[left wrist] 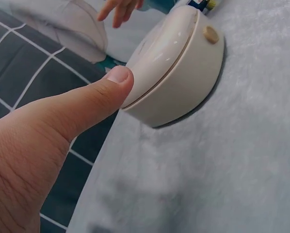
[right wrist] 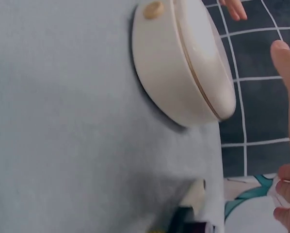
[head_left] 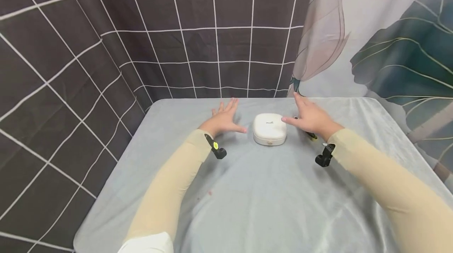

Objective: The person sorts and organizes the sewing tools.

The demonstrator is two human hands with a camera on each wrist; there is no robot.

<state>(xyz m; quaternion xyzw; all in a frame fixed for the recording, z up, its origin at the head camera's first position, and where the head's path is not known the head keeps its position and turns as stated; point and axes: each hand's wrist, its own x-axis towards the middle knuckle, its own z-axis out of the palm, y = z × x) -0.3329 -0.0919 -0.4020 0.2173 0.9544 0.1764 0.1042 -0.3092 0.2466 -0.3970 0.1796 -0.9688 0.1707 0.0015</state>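
Left grip point(head_left: 223, 122) is spread wide with nothing in it, same deal with the right grip point(head_left: 311, 116). White case point(head_left: 269, 127) sits closed between them on the cloth-covered tabletop point(head_left: 247, 190); the right thumb overlaps it from the head view, but the right wrist view shows a gap. My worry: that shell looks smooth and rounded, so if one side pushes before the other it'd probably skid or spin. Pinching only above the seam, or bumping the tan button point(left wrist: 211, 34), might pop the lid. Also watch the small clutter point(right wrist: 194, 198) beneath the right grip, since a low sweep inward could knock it into the case.
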